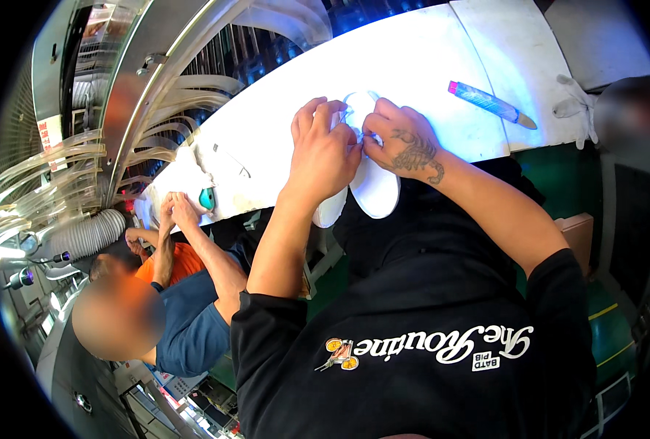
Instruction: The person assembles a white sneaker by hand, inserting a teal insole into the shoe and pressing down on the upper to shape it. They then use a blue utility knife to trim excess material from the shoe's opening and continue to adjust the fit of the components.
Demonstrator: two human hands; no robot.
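Observation:
On the white table, both my hands work close together over a white, shoe-like piece [376, 192] with a rounded end. A second white piece [330, 211] of similar shape lies beside it to the left, partly under my left forearm. My left hand [325, 143] has its fingers bent and pinched near the piece's upper part. Meeting it there, my right hand [400, 139] is also closed, thumb and index finger together. Whatever sits between the fingertips is too small and too hidden to name.
A blue tube [486, 101] with a pink end and tan tip lies to the right, near a white glove [577, 110]. At left, a co-worker's hands [181, 211] are by a teal object [206, 199]. Machinery with clear hoses [171, 139] borders the table's far side.

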